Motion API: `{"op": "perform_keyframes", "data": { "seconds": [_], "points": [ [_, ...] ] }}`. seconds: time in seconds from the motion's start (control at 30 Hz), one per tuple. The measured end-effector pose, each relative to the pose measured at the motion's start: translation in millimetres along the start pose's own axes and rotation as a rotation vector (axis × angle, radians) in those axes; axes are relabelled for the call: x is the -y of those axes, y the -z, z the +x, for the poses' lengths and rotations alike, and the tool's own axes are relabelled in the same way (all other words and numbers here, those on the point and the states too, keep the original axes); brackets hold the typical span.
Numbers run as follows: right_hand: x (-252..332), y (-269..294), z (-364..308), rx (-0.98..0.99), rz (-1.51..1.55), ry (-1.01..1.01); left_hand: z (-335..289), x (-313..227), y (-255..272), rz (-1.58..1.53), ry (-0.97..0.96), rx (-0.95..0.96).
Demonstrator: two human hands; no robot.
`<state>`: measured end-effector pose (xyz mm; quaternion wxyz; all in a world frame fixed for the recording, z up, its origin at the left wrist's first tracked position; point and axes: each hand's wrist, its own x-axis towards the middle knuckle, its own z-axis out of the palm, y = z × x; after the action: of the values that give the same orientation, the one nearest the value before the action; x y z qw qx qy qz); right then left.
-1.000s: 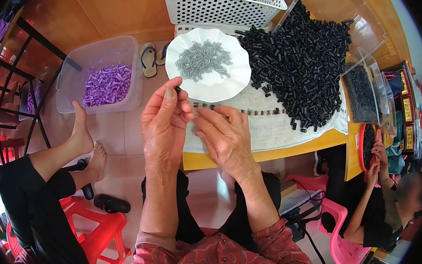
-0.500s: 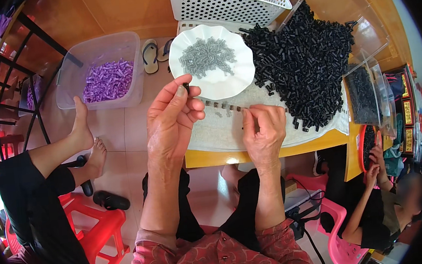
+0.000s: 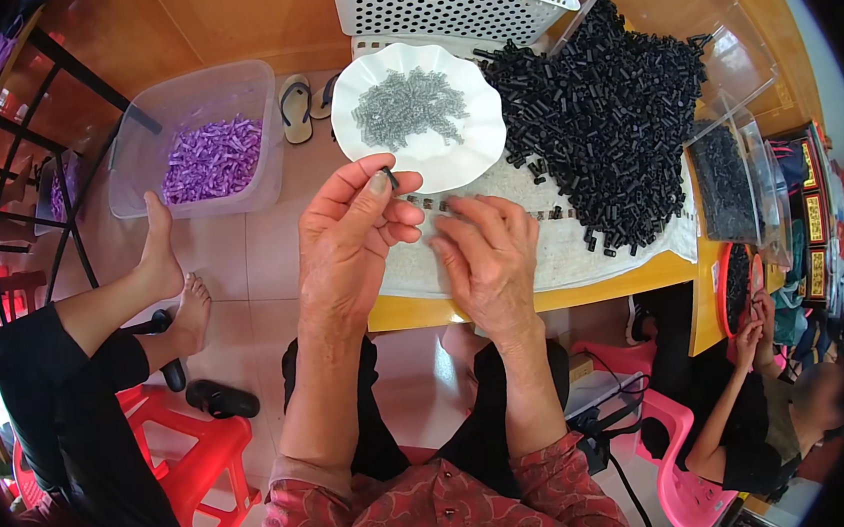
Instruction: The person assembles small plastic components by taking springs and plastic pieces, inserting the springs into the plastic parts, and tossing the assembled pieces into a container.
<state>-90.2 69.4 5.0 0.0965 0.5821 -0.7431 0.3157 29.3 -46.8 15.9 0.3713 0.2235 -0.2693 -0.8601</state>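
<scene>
My left hand [image 3: 344, 235] pinches a small black plastic tube [image 3: 389, 177] between thumb and fingertips, just below a white scalloped plate [image 3: 477, 148]. A heap of tiny clear or silvery pieces [image 3: 410, 104], possibly small springs, lies on that plate. My right hand [image 3: 492, 257] rests low over the pale cloth [image 3: 567, 261], its thumb apart from its curved fingers, with nothing visible between them. Whatever lies under its fingertips is hidden. To the right, a large pile of short black tubes [image 3: 605, 117] spreads over the cloth.
A white perforated basket [image 3: 440, 6] with black pieces stands at the back. On the floor at left, a clear bin [image 3: 268, 167] holds purple pieces. Red stool [image 3: 199, 464] and another person's legs are at left. At right, a person handles pieces over a red tray [image 3: 723, 287].
My right hand has moved left across the cloth, and its thumb and fingers have parted. My left hand has shifted slightly right, still pinching the black tube.
</scene>
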Motion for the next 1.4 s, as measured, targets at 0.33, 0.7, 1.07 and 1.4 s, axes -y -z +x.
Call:
{"op": "perform_keyframes", "data": {
  "seconds": [0.33, 0.7, 1.07, 1.4],
  "points": [
    [-23, 12, -5, -0.122, -0.015, -0.147, -1, 3, -4, 0.013, 0.024, 0.017],
    [-33, 7, 5, -0.039, -0.128, -0.159, 0, 11, -5, 0.018, 0.054, 0.018],
    [-38, 1, 6, -0.107, -0.087, -0.125, -5, 30, -12, 0.081, 0.059, 0.151],
    [-40, 0, 7, -0.142, -0.087, -0.174, -9, 39, -20, 0.118, 0.125, 0.236]
  ]
}}
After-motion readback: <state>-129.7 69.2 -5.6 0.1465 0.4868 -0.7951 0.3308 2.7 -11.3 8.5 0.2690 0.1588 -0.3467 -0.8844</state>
